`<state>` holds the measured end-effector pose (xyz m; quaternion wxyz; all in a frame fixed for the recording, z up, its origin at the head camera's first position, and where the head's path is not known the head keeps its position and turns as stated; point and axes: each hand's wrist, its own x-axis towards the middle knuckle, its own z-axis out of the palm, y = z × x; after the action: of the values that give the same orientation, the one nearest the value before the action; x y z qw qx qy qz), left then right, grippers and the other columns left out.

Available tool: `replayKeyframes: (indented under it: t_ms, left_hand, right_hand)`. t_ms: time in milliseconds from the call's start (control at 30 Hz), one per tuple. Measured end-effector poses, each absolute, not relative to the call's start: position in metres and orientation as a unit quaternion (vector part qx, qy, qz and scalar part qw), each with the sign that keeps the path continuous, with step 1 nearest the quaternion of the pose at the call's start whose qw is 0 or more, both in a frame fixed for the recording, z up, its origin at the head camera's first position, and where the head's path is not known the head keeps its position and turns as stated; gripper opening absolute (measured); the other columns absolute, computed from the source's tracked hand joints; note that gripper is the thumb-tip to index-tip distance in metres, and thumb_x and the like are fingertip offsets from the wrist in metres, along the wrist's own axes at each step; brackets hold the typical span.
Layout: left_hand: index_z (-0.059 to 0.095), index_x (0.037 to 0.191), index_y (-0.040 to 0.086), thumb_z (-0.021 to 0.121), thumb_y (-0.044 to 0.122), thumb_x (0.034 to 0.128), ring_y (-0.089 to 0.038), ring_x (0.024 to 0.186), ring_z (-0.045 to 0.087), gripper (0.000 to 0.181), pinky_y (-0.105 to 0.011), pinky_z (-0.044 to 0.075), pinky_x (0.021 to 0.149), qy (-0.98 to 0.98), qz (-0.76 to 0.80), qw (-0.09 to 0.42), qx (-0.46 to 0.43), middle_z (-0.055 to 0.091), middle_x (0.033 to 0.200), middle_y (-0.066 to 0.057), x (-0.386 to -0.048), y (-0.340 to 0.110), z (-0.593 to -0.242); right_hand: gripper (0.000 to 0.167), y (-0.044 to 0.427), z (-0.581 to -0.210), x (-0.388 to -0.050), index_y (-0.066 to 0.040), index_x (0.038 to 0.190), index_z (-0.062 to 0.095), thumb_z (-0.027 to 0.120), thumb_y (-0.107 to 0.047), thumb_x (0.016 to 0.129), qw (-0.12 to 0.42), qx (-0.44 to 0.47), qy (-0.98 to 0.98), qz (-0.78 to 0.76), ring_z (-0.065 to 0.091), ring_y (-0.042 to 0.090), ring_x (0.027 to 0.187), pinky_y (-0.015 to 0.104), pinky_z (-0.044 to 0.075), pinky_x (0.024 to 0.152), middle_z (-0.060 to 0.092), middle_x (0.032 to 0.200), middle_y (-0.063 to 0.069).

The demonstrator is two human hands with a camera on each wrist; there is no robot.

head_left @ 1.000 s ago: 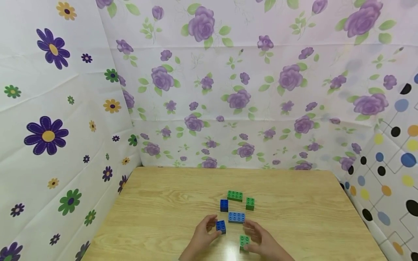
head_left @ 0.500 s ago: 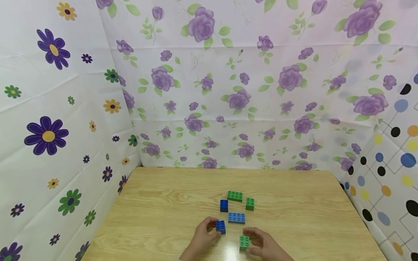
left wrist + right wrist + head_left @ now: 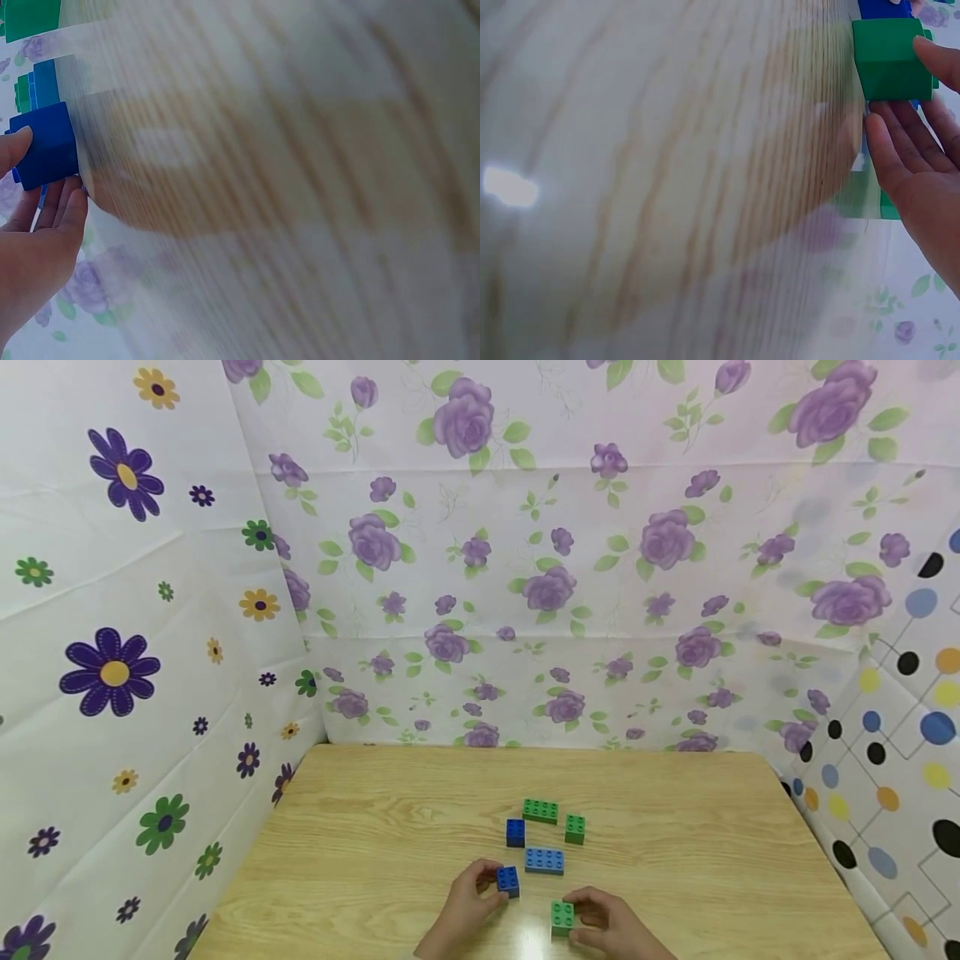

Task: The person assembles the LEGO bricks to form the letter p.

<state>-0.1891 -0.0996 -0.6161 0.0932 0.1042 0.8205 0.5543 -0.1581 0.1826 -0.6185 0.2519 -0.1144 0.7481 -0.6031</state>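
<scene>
In the head view my left hand [image 3: 471, 900] pinches a dark blue toy building brick [image 3: 507, 882] standing on the table. The left wrist view shows the thumb on one face of this blue brick [image 3: 46, 146] and the fingers on the opposite side. My right hand [image 3: 611, 922] pinches a light green square brick [image 3: 562, 918] to the right and nearer. In the right wrist view the thumb lies on that green brick [image 3: 892, 60], with fingers at its far side. A long light blue brick [image 3: 543, 861] lies just beyond both hands.
Farther back on the wooden table [image 3: 375, 827] are another dark blue brick [image 3: 515, 832], a long green brick [image 3: 540, 811] and a small green brick [image 3: 574, 828]. Flowered cloth [image 3: 510, 693] hangs behind the table, with patterned cloth at both sides.
My right hand's fingers have drawn back from beside the long light blue brick and closed in on the light green brick. The left hand and its dark blue brick have barely moved.
</scene>
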Motion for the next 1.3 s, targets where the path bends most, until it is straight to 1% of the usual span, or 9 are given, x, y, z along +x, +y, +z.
replayKeyframes:
  t_ms: [267, 467, 600, 867, 1133, 1300]
  left_hand:
    - [0.059, 0.113, 0.002, 0.073, 0.001, 0.0824, -0.03, 0.107, 0.058, 0.033, -0.047, 0.05, 0.097, 0.819, 0.557, 0.099, 0.096, 0.062, 0.111, -0.006, -0.189, -0.099, -0.613]
    - [0.059, 0.113, 0.003, 0.073, 0.002, 0.0828, -0.03, 0.109, 0.058, 0.034, -0.049, 0.049, 0.098, 0.818, 0.559, 0.109, 0.088, 0.061, 0.112, -0.006, -0.189, -0.099, -0.612]
    - [0.059, 0.113, 0.003, 0.073, 0.001, 0.0826, -0.03, 0.109, 0.058, 0.033, -0.048, 0.049, 0.098, 0.818, 0.558, 0.113, 0.084, 0.061, 0.111, -0.006, -0.189, -0.099, -0.611]
    - [0.059, 0.113, 0.003, 0.073, 0.001, 0.0822, -0.03, 0.109, 0.058, 0.034, -0.047, 0.05, 0.098, 0.816, 0.56, 0.112, 0.085, 0.061, 0.111, -0.006, -0.19, -0.099, -0.613]
    - [0.06, 0.112, 0.004, 0.074, 0.001, 0.082, -0.029, 0.108, 0.058, 0.034, -0.045, 0.051, 0.096, 0.818, 0.558, 0.103, 0.093, 0.062, 0.111, -0.006, -0.19, -0.099, -0.616]
    - [0.059, 0.113, 0.003, 0.074, 0.001, 0.0819, -0.03, 0.108, 0.058, 0.034, -0.046, 0.051, 0.097, 0.814, 0.563, 0.105, 0.095, 0.061, 0.112, -0.006, -0.19, -0.1, -0.615]
  right_hand:
    - [0.041, 0.184, -0.619, -0.158, -0.003, 0.125, 0.057, 0.071, -0.019, 0.089, 0.25, -0.113, 0.744, -0.609, 0.055, 0.032, 0.117, 0.044, 0.051, 0.097, 0.056, 0.129, 0.013]
    - [0.041, 0.184, -0.616, -0.159, -0.006, 0.125, 0.057, 0.07, -0.021, 0.089, 0.245, -0.107, 0.753, -0.601, 0.052, 0.032, 0.119, 0.048, 0.049, 0.098, 0.056, 0.128, 0.01]
    - [0.041, 0.182, -0.614, -0.162, -0.008, 0.124, 0.058, 0.071, -0.022, 0.088, 0.24, -0.103, 0.758, -0.598, 0.052, 0.033, 0.119, 0.048, 0.049, 0.098, 0.057, 0.127, 0.009]
    - [0.042, 0.177, -0.613, -0.17, -0.008, 0.126, 0.058, 0.072, -0.019, 0.088, 0.226, -0.104, 0.752, -0.611, 0.055, 0.034, 0.118, 0.043, 0.052, 0.095, 0.058, 0.126, 0.011]
    - [0.043, 0.17, -0.612, -0.175, -0.004, 0.125, 0.057, 0.072, -0.018, 0.088, 0.202, -0.113, 0.753, -0.616, 0.056, 0.034, 0.117, 0.038, 0.053, 0.094, 0.059, 0.124, 0.012]
    - [0.044, 0.164, -0.616, -0.178, -0.003, 0.126, 0.057, 0.072, -0.019, 0.088, 0.188, -0.12, 0.751, -0.622, 0.056, 0.034, 0.117, 0.034, 0.054, 0.093, 0.058, 0.125, 0.014]
